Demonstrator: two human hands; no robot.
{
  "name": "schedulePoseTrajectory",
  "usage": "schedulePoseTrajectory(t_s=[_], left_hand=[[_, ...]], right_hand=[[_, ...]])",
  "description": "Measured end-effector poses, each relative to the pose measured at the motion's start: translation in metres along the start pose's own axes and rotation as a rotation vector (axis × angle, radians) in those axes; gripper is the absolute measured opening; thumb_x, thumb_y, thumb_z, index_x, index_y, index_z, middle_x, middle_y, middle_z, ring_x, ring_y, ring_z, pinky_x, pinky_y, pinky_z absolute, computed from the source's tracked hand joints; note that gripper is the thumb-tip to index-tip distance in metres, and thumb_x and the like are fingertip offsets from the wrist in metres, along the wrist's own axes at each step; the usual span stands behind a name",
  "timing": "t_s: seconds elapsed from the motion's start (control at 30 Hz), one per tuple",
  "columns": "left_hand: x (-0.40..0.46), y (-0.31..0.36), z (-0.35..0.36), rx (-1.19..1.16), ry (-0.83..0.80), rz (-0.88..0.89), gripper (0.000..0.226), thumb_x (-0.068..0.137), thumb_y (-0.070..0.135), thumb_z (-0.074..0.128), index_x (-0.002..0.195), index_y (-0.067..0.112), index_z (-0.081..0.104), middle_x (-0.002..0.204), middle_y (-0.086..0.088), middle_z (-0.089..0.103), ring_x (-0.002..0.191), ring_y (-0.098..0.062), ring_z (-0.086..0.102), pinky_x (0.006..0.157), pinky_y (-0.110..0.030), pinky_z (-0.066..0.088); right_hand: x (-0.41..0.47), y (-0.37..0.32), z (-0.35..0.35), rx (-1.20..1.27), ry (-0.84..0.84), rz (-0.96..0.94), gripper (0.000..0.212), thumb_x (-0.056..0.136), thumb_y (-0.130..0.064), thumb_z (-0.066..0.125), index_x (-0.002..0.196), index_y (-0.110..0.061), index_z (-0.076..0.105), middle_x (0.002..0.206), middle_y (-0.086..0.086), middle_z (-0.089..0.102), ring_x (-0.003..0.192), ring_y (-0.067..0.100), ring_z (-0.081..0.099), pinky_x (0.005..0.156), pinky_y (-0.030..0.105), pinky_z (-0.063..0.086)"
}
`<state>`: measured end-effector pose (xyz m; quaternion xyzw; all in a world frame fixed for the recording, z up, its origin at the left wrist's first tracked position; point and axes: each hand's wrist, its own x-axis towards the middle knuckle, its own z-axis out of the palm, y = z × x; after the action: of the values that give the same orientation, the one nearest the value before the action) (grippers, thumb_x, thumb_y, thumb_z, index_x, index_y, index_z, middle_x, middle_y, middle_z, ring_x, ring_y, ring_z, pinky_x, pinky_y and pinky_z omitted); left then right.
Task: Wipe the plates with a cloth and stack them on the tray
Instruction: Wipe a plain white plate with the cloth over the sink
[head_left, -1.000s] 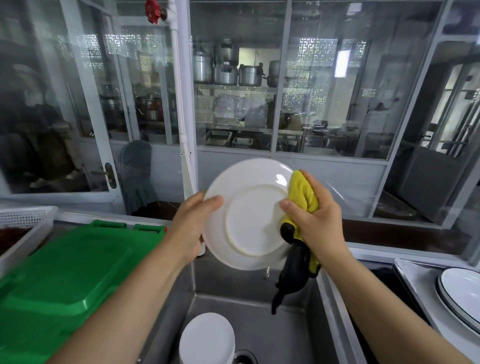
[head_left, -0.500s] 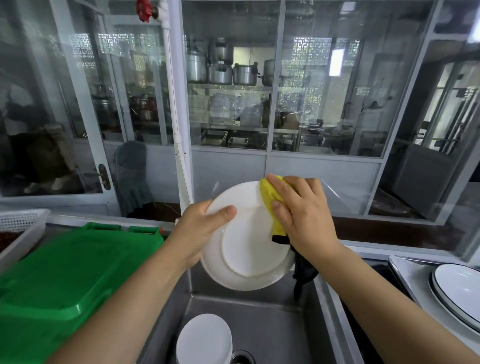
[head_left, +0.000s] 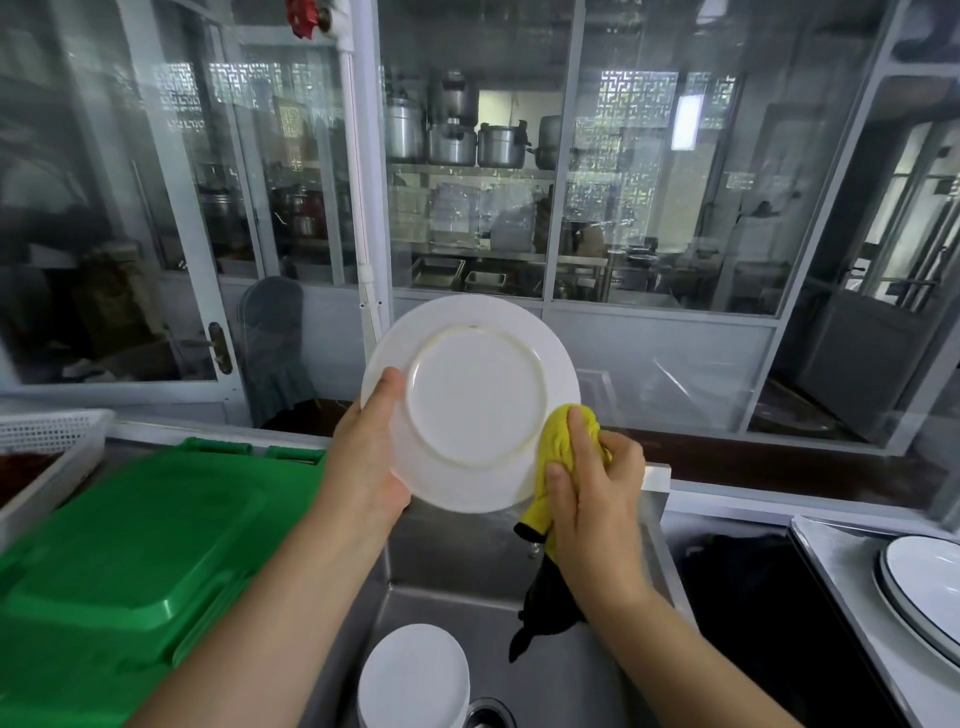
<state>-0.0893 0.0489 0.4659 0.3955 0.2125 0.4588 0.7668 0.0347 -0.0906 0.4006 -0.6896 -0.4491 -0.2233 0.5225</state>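
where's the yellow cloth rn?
Head view, centre-right: yellow cloth gripped in the right hand, pressed on the lower-right rim of the white plate, above the sink.

White plate (head_left: 475, 400) upright, underside showing; yellow cloth (head_left: 558, 447) against its rim.

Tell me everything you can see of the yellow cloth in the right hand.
The yellow cloth looks like soft, nubby fabric, bunched into a wad. Its dark, almost black lower part hangs limp below the right hand toward the steel sink basin. The right hand grips it, thumb and fingers curled round the bunch. The yellow wad presses against the lower right rim of the round white plate, which shows its underside and foot ring and is held at its left edge by the left hand.
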Motion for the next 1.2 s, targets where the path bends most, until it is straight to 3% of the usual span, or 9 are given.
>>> schedulePoseTrajectory(t_s=[0.27, 0.47, 0.67, 0.73, 0.83, 0.9, 1.0, 1.07, 1.2], left_hand=[[-0.006, 0.002, -0.018, 0.278, -0.181, 0.086, 0.022, 0.079, 0.031, 0.067, 0.096, 0.017, 0.07, 0.092, -0.004, 0.075, 0.081, -0.021, 0.072, 0.06, -0.028, 0.057], [-0.012, 0.0, -0.011, 0.447, -0.279, 0.107, 0.025, 0.066, 0.035, 0.075, 0.083, 0.017, 0.074, 0.09, -0.01, 0.075, 0.085, -0.029, 0.07, 0.08, -0.045, 0.054], [-0.006, 0.009, -0.02, 0.327, -0.173, 0.109, 0.009, 0.083, 0.022, 0.068, 0.08, 0.023, 0.077, 0.085, -0.005, 0.076, 0.075, -0.021, 0.072, 0.062, -0.032, 0.058], [-0.002, 0.011, -0.021, 0.241, -0.075, 0.092, 0.01, 0.084, 0.026, 0.067, 0.089, 0.019, 0.074, 0.091, -0.006, 0.075, 0.08, -0.024, 0.072, 0.065, -0.036, 0.058], [0.003, 0.011, -0.018, 0.117, 0.014, 0.097, 0.023, 0.089, 0.032, 0.063, 0.107, 0.019, 0.068, 0.103, -0.006, 0.073, 0.093, -0.027, 0.07, 0.077, -0.043, 0.057], [0.007, 0.009, -0.017, 0.081, 0.044, 0.109, 0.02, 0.091, 0.035, 0.062, 0.105, 0.023, 0.068, 0.102, -0.002, 0.074, 0.093, -0.024, 0.07, 0.077, -0.04, 0.057], [0.01, 0.005, -0.014, 0.05, 0.049, 0.07, 0.015, 0.092, 0.037, 0.059, 0.1, 0.028, 0.067, 0.093, 0.003, 0.075, 0.082, -0.017, 0.072, 0.059, -0.031, 0.057], [0.011, 0.002, -0.013, 0.05, 0.045, 0.032, 0.017, 0.093, 0.038, 0.058, 0.104, 0.028, 0.066, 0.093, 0.003, 0.075, 0.078, -0.015, 0.072, 0.053, -0.029, 0.055], [0.009, -0.001, -0.009, 0.05, 0.056, -0.005, 0.029, 0.095, 0.038, 0.054, 0.118, 0.023, 0.062, 0.103, 0.0, 0.074, 0.09, -0.021, 0.071, 0.065, -0.034, 0.058]], right_hand=[[0.07, -0.011, -0.021, -0.131, -0.058, -0.139, 0.042, 0.093, -0.025, 0.047, 0.131, -0.01, 0.055, 0.115, 0.015, 0.05, 0.101, 0.027, 0.041, 0.089, 0.029, 0.029], [0.109, -0.037, -0.015, -0.19, -0.252, -0.458, 0.036, 0.093, -0.034, 0.054, 0.121, -0.014, 0.065, 0.104, 0.008, 0.061, 0.088, 0.03, 0.048, 0.081, 0.037, 0.042], [0.098, -0.007, -0.012, 0.175, -0.297, 0.062, 0.02, 0.095, -0.024, 0.054, 0.113, -0.027, 0.062, 0.095, -0.011, 0.057, 0.092, 0.01, 0.053, 0.076, 0.016, 0.039], [0.083, 0.001, -0.01, 0.251, -0.269, 0.176, 0.011, 0.096, -0.027, 0.053, 0.096, -0.038, 0.054, 0.09, -0.015, 0.059, 0.083, -0.003, 0.055, 0.069, 0.009, 0.039], [0.056, 0.008, -0.003, 0.263, -0.238, 0.243, 0.012, 0.095, -0.024, 0.054, 0.09, -0.034, 0.049, 0.085, -0.015, 0.058, 0.076, -0.014, 0.054, 0.062, 0.003, 0.038], [0.047, 0.01, 0.001, 0.231, -0.231, 0.255, 0.012, 0.094, -0.025, 0.055, 0.099, -0.032, 0.047, 0.093, -0.017, 0.056, 0.085, -0.011, 0.054, 0.064, 0.003, 0.039], [0.051, 0.01, 0.001, 0.144, -0.127, 0.17, 0.026, 0.092, -0.024, 0.058, 0.114, -0.03, 0.046, 0.102, -0.02, 0.047, 0.092, 0.001, 0.047, 0.073, 0.011, 0.035], [0.054, 0.005, 0.001, 0.047, -0.083, 0.04, 0.031, 0.09, -0.019, 0.061, 0.12, -0.017, 0.053, 0.106, -0.013, 0.046, 0.097, 0.007, 0.039, 0.081, 0.02, 0.032], [0.039, -0.001, 0.005, -0.144, -0.067, -0.171, 0.034, 0.089, -0.018, 0.06, 0.119, -0.004, 0.06, 0.114, 0.01, 0.056, 0.097, 0.024, 0.045, 0.084, 0.03, 0.035]])
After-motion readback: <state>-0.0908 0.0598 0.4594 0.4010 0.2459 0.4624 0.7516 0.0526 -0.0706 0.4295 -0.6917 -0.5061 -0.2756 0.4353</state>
